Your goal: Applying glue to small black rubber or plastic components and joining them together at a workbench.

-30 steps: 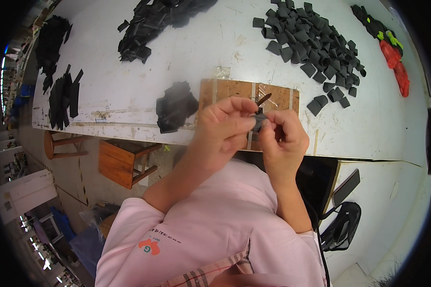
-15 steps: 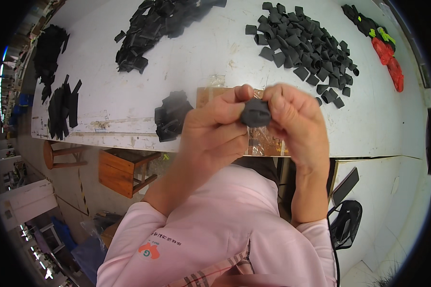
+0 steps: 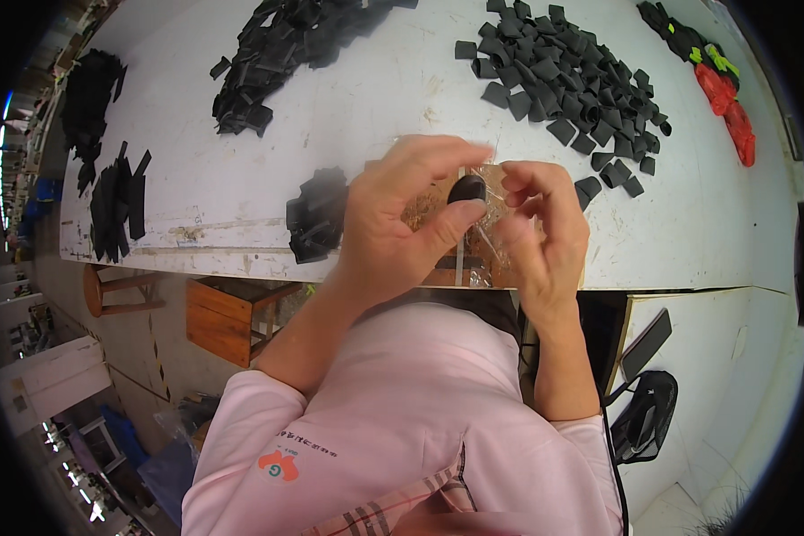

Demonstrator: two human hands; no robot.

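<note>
My left hand (image 3: pixel 402 210) is over the front of the table, its thumb and fingers spread apart. In the gap shows a smooth, dark rounded end (image 3: pixel 467 188), with the thumb tip against its lower side. Whether it is attached to the board below, I cannot tell. My right hand (image 3: pixel 545 219) is just right of it, fingers loosely curled and apart, partly blurred, with nothing visible in them. Beneath both hands lies a brown board (image 3: pixel 502 268) covered with clear tape. A dark fabric piece (image 3: pixel 587 190) rests beside my right hand.
A large heap of short black fabric tubes (image 3: pixel 563 80) lies at the far right. Flat black pieces form a pile (image 3: pixel 268 62) at the far left and a smaller one (image 3: pixel 317 214) beside my left hand. Black strips (image 3: pixel 116 205) lie further left. A wooden stool (image 3: pixel 219 322) stands below the table.
Both hands held a folded dark fabric piece between them; it is no longer between them. The fingers have spread, the hands have parted slightly, and the dark rounded end now shows.
</note>
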